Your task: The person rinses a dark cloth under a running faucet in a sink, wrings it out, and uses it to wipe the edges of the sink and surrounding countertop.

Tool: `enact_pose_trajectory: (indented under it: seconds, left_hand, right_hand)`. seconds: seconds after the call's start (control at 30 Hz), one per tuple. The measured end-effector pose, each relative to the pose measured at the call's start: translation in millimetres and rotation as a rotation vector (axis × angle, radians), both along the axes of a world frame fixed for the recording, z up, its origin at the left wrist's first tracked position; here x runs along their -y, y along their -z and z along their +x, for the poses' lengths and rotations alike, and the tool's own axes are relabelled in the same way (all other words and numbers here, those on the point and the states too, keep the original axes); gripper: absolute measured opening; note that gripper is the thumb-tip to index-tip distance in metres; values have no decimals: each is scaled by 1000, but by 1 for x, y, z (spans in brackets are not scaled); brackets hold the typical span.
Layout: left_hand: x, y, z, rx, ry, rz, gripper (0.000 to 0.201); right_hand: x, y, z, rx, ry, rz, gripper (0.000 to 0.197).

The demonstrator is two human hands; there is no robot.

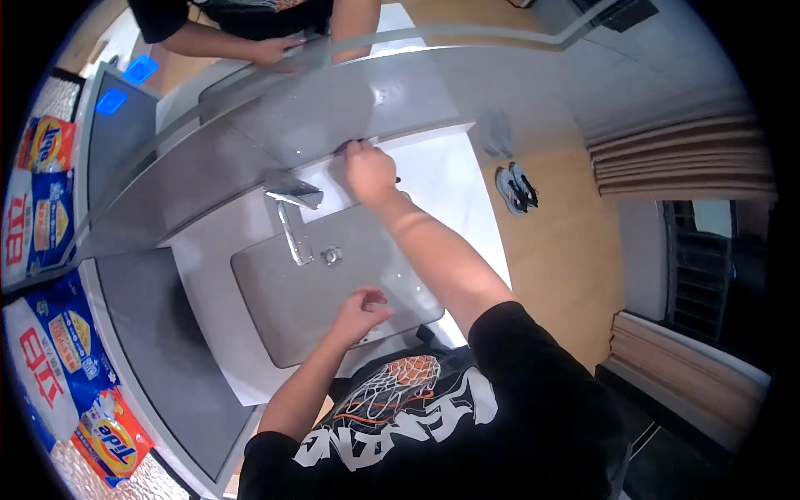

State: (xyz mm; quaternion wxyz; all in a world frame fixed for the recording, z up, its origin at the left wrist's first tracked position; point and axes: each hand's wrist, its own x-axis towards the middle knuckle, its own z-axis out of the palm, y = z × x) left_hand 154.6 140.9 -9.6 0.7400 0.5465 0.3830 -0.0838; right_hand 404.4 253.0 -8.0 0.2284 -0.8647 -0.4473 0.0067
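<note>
My right hand (369, 171) stretches to the far side of the white countertop (433, 177), against the wall below the mirror. Its fingers close on a small purple thing (342, 148), mostly hidden by the fingertips, so its kind does not show. Above the near part of the grey sink (321, 304) hovers my left hand (364, 312), loosely curled, thumb apart from the fingers and nothing visible between them. A chrome faucet (292, 225) rises at the sink's far left, beside the round drain (331, 255).
A mirror (400, 87) runs along the far wall. Left stands a grey-topped cabinet (150, 308), with blue and orange detergent bags (62, 358) beyond it. Right of the counter, a pair of sneakers (517, 189) lies on the wooden floor (567, 250). A brown curtain (683, 158) hangs farther right.
</note>
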Motion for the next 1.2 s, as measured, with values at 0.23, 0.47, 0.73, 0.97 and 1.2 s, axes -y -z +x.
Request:
enact_pose_trajectory:
  seconds: [0.23, 0.47, 0.73, 0.97, 1.2]
  left_hand:
    - [12, -5, -31, -52, 17, 107, 50]
    - [21, 7, -49, -93, -5, 124, 50]
    - [20, 17, -43, -179, 52, 166, 58]
    - [18, 0, -44, -234, 134, 280, 60]
    - [11, -10, -63, -209, -23, 256, 60]
  right_hand:
    - [-30, -6, -35, 42, -491, 106, 22]
    - [-29, -5, -35, 74, -522, 9, 29]
    - [84, -4, 128, -33, -41, 82, 18]
    - [114, -20, 175, -84, 139, 46, 19]
    - [134, -1, 230, -267, 503, -68, 24]
